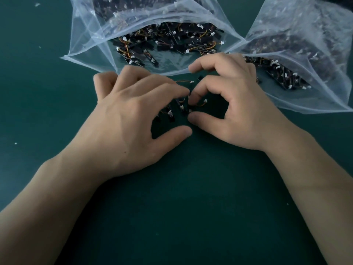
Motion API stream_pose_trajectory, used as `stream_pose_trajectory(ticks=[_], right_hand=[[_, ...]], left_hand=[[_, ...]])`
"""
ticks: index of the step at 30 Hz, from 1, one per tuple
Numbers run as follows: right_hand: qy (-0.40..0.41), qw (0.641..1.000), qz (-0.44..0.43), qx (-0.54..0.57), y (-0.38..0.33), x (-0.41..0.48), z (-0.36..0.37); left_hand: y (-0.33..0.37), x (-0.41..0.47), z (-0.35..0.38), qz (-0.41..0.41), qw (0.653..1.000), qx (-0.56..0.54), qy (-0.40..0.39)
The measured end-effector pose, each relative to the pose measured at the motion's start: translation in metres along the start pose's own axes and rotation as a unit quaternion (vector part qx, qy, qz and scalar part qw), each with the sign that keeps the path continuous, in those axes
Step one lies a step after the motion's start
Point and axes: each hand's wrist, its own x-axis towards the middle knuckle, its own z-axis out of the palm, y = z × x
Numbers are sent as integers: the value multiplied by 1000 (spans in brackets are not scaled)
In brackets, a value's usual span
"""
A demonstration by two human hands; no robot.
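Several small black circuit modules (181, 107) with orange-and-yellow wires and white plugs lie loose on the dark green table (191, 188), just in front of the bags. My left hand (133, 115) arches over them, its bent fingertips resting on the modules and its thumb spread apart on the table. My right hand (235, 109) comes in from the right. Its index finger and thumb close around one small module (190, 111) whose wire and white plug (205, 101) stick out to the right. Some modules are hidden under my left fingers.
An open clear zip bag (91, 60) full of the same modules lies just beyond my hands. A second clear bag (324, 100) of modules lies at the right, its mouth beside my right hand. One loose wire with a plug (184, 81) lies between the hands and the bag.
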Motion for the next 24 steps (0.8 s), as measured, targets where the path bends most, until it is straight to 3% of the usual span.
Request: stream_pose_trajectory(ticks=[9, 18, 24], right_hand=[[2, 1000, 3, 7, 0, 1, -2], [11, 1000, 1, 13, 1, 1, -2], [131, 991, 22, 8, 7, 4, 1]], left_hand=[[1, 1, 2, -39, 998, -52, 10], [4, 6, 5, -49, 998, -33, 32], [5, 5, 0, -62, 995, -56, 50]])
